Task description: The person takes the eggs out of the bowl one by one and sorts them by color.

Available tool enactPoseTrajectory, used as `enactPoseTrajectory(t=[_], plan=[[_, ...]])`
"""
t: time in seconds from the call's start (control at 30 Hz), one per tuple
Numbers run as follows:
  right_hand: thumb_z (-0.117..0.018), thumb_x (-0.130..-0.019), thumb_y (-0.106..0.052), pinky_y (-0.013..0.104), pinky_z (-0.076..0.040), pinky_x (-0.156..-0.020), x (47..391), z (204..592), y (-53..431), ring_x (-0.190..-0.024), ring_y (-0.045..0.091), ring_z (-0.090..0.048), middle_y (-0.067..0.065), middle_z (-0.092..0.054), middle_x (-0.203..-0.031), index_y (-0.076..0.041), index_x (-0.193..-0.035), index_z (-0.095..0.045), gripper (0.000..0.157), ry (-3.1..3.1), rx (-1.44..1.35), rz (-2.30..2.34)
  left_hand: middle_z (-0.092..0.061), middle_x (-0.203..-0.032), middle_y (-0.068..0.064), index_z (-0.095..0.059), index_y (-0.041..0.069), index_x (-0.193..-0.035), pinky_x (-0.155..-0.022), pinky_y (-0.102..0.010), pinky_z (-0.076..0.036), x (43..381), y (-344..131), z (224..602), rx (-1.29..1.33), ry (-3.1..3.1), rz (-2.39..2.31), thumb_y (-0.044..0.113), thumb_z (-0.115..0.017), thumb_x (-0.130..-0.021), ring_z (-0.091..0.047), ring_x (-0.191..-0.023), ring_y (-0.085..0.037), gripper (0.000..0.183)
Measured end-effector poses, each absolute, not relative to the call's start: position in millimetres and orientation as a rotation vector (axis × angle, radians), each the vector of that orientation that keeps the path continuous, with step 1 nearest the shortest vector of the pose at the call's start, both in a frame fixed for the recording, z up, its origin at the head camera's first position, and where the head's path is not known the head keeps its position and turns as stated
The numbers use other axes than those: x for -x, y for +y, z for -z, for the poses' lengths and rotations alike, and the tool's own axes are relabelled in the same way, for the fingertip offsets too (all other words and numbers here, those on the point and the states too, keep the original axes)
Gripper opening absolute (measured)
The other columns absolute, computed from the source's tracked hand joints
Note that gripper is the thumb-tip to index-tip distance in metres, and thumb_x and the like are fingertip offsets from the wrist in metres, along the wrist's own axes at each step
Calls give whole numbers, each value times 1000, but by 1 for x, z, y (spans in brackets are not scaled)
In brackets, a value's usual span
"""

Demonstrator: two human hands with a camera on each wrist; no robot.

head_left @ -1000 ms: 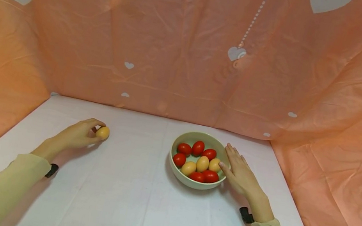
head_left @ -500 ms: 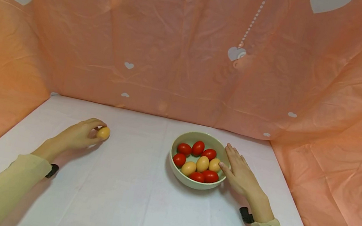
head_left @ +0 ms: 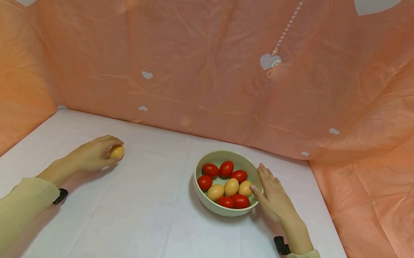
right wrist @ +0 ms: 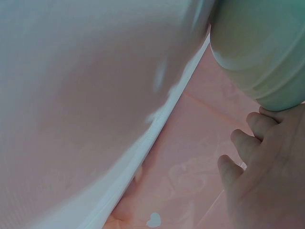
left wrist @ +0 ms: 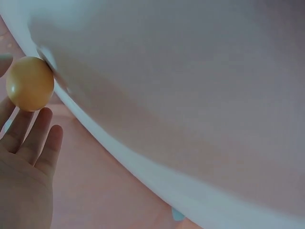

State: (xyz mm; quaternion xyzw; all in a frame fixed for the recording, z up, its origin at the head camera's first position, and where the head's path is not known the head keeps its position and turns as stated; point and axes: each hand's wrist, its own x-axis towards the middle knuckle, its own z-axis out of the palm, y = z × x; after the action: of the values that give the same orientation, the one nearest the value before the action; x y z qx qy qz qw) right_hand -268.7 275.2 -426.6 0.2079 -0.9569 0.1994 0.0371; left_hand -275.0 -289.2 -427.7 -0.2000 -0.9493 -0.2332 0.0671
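Left hand [head_left: 95, 155]: fingers shifted slightly farther over yellow egg [head_left: 118, 152] since the earlier frame | egg pinched between left thumb and fingertips | right hand [head_left: 277, 199]: fingers straight, against bowl [head_left: 218, 209], thumb at its rim | red eggs [head_left: 226, 169], other yellow eggs [head_left: 231, 187] inside, left of right fingers

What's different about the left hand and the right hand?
The left hand holds a yellow egg; the right hand holds no egg and is at the side of the bowl.
The left hand's fingers bend around its egg, while the right hand's fingers are stretched out nearly straight.
Both hands come out of tan sleeves.
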Motion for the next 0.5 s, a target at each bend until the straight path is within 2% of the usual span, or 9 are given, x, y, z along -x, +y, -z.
enactPoseTrajectory(t=[0.5], plan=[[-45, -110, -45, 61, -14, -125, 269, 428, 275, -157, 42, -18, 16, -20, -172, 0, -163, -24, 73, -2913, -651, -596, -54, -143, -25, -57, -5, -140, -108, -63, -43, 276, -286, 426, 607, -2863, 653, 11, -74, -93, -53, -129, -46, 53]])
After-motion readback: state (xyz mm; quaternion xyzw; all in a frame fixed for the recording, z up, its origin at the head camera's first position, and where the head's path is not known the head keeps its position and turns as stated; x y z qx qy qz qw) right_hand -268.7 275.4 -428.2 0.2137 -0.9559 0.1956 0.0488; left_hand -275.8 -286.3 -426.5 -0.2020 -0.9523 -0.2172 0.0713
